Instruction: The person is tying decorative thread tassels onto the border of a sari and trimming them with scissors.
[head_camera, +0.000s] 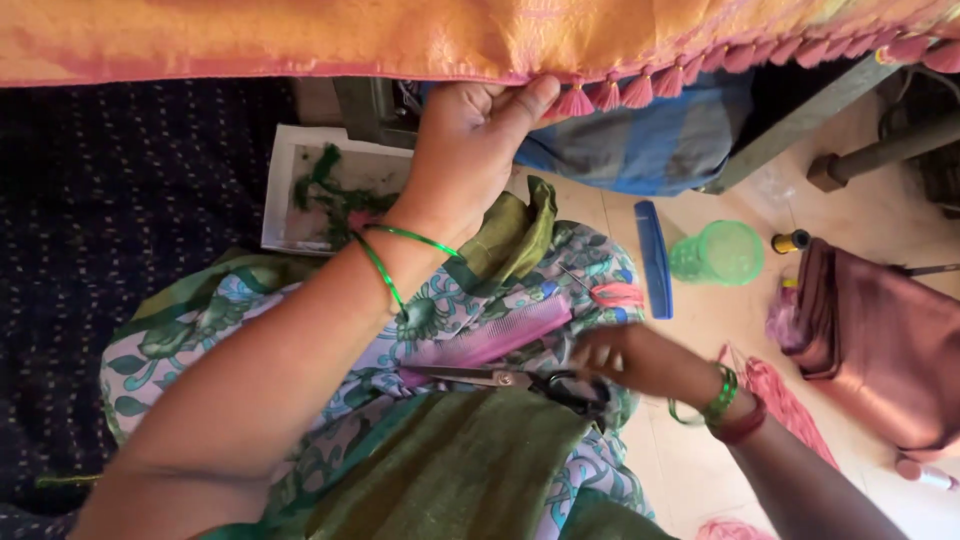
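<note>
My left hand (470, 150) reaches up and pinches the lower edge of an orange cloth (400, 35) that is trimmed with pink tassels (640, 90); two green bangles sit on its wrist. My right hand (640, 362), blurred, hovers low over my lap beside black-handled scissors (520, 380) lying on my floral dress. Whether its fingers touch the scissors' handles I cannot tell. A pink comb (500, 338) lies just above the scissors.
A white tray (290, 190) with green thread scraps sits by my left forearm. On the floor at right lie a blue comb (655, 260), a green cup (720, 252), a yellow thread spool (790, 241), folded maroon cloth (880, 340) and pink thread (790, 400).
</note>
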